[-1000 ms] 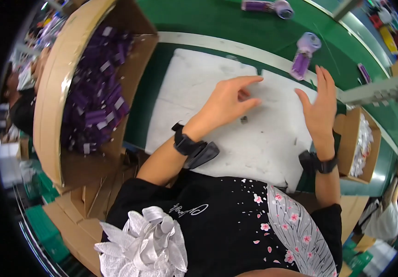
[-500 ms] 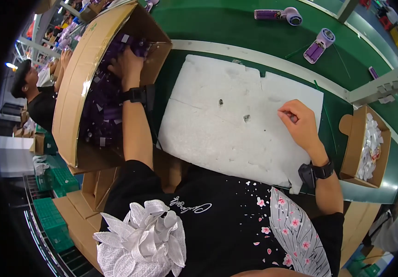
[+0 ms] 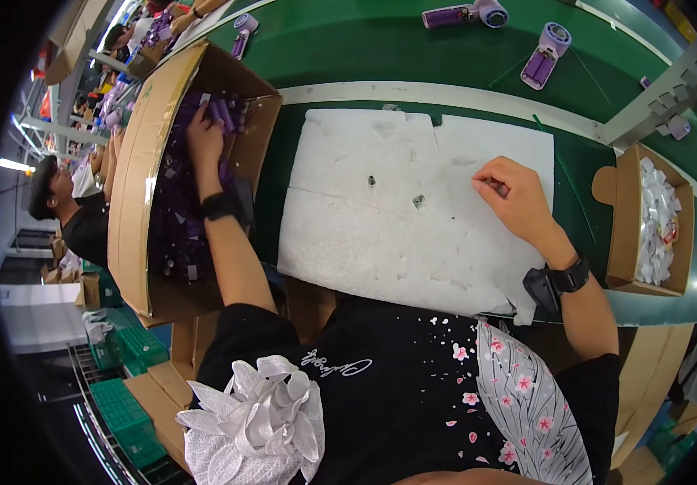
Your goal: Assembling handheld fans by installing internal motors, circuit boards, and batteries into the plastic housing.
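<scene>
A tall cardboard box (image 3: 132, 182) at the left is heaped with purple cylindrical batteries (image 3: 177, 190), some bearing small white tags. My left hand (image 3: 205, 144) reaches deep into it, fingers drawn together on a purple battery (image 3: 223, 115) near the far end; the fingertips are partly hidden. Over the right part of a white foam board (image 3: 340, 234), my right hand (image 3: 517, 198) is held with its fingers curled and thumb pressed in. Whatever lies inside that grip is hidden. Both wrists wear black bands.
Beyond the board a white rail (image 3: 445, 94) borders a green belt carrying opened lilac handheld fans (image 3: 544, 58). A small carton (image 3: 619, 234) of white pieces stands at the right beside a metal post (image 3: 648, 109). Another person (image 3: 73, 202) works past the big box.
My left hand has shifted within the box, its fingers now closer together at the far end. The right hand stays over the board, still curled. The whole view has turned slightly.
</scene>
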`<control>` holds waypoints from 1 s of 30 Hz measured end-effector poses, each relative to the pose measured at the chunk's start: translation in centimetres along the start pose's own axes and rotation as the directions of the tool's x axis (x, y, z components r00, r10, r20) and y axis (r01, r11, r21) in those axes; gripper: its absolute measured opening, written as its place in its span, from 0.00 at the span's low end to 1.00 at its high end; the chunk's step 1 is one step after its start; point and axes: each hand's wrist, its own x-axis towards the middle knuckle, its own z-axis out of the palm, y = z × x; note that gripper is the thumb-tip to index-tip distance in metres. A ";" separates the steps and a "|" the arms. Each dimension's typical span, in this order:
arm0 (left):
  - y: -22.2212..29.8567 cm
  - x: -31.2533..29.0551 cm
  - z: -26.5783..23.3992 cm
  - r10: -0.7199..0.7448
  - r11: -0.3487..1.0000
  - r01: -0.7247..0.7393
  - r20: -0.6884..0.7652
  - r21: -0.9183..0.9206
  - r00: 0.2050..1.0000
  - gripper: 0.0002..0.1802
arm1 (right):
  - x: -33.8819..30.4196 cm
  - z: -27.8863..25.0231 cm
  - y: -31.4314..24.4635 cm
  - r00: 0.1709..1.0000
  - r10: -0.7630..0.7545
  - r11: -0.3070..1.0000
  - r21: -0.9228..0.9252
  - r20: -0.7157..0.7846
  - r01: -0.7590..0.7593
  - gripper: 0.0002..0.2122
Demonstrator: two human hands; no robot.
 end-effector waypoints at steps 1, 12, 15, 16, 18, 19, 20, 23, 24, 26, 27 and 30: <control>3.7 -1.0 0.9 -0.124 0.953 0.135 0.056 -0.272 0.991 0.26 | -0.2 -0.2 0.3 1.000 0.012 1.000 -0.007 -0.020 -0.012 0.03; 27.3 -15.9 12.0 0.381 0.115 0.959 0.903 -0.260 0.199 0.22 | -0.5 0.5 -1.0 0.980 0.037 0.986 0.164 -0.197 -0.004 0.06; 26.7 -16.9 14.2 0.503 0.114 0.982 0.861 -0.153 0.076 0.23 | -0.6 0.6 -0.8 0.952 0.129 0.969 0.241 -0.277 -0.061 0.07; 26.6 -16.9 14.3 0.491 0.111 0.986 0.870 -0.123 0.053 0.24 | -0.6 0.6 -0.8 0.946 0.176 0.953 0.286 -0.272 -0.095 0.08; 26.3 -17.0 14.3 0.464 0.098 0.993 0.886 -0.065 0.013 0.26 | -0.7 0.5 -0.9 0.932 0.242 0.931 0.336 -0.269 -0.145 0.08; 26.1 -17.1 14.3 0.460 0.102 0.994 0.888 -0.046 -0.006 0.26 | -0.6 0.3 -1.1 0.917 0.252 0.928 0.346 -0.309 -0.138 0.08; 26.1 -17.2 14.2 0.462 0.166 0.982 0.887 -0.088 0.002 0.27 | -0.6 0.0 -1.5 0.903 0.258 0.926 0.353 -0.343 -0.130 0.07; 26.4 -17.6 13.5 0.467 0.279 0.946 0.884 -0.165 0.017 0.29 | -0.8 -0.5 -1.8 0.902 0.217 0.945 0.312 -0.373 -0.098 0.07; 26.8 -17.7 13.2 0.421 0.328 0.927 0.906 -0.184 0.031 0.29 | -0.9 -0.6 -1.9 0.915 0.156 0.963 0.262 -0.372 -0.057 0.07; 27.6 -17.7 12.6 0.335 0.429 0.878 0.940 -0.214 0.066 0.30 | -1.1 -0.8 -2.1 0.926 0.102 0.977 0.210 -0.363 -0.025 0.07; 27.6 -17.7 12.6 0.334 0.422 0.883 0.940 -0.208 0.062 0.30 | -1.2 -1.0 -2.3 0.923 0.193 0.950 0.298 -0.335 -0.090 0.07; 27.3 -17.3 12.7 0.420 0.304 0.905 0.895 -0.298 0.154 0.25 | -1.3 -1.1 -2.7 0.897 0.365 0.860 0.460 -0.250 -0.221 0.06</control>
